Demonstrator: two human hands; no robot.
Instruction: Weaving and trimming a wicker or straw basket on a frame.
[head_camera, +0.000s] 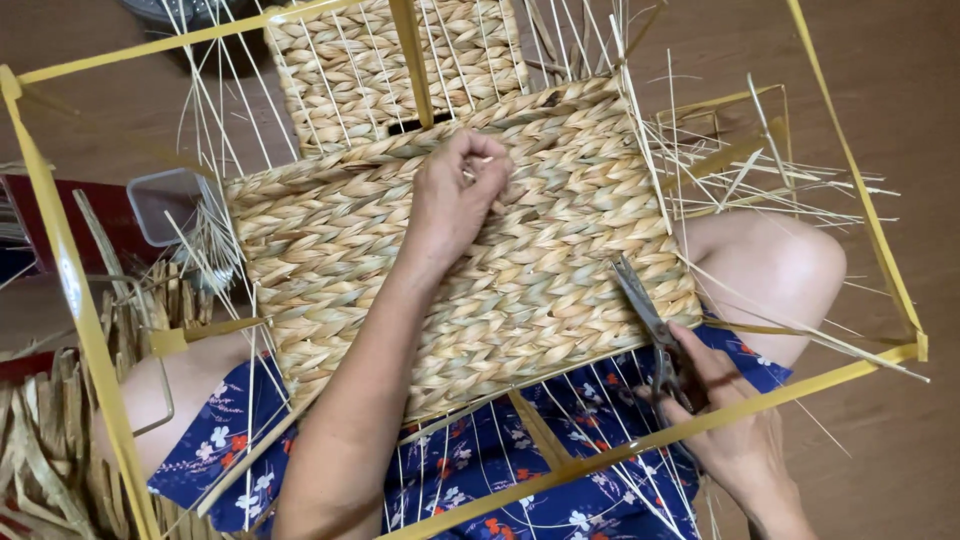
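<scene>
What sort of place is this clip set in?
Likely a home or small workshop floor used for basket weaving: a woven panel on a yellow frame, loose fibre strips, scissors in the right hand.

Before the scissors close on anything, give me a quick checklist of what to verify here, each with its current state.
1. Left hand pinching a strand on the woven panel: ok.
2. Right hand gripping the scissors: ok.
3. Blades resting at the panel's right edge: ok.
4. Left fingers well away from the blades: ok.
5. Blades open or shut: cannot tell.
6. Panel supported on the lap inside the yellow frame: ok.
</scene>
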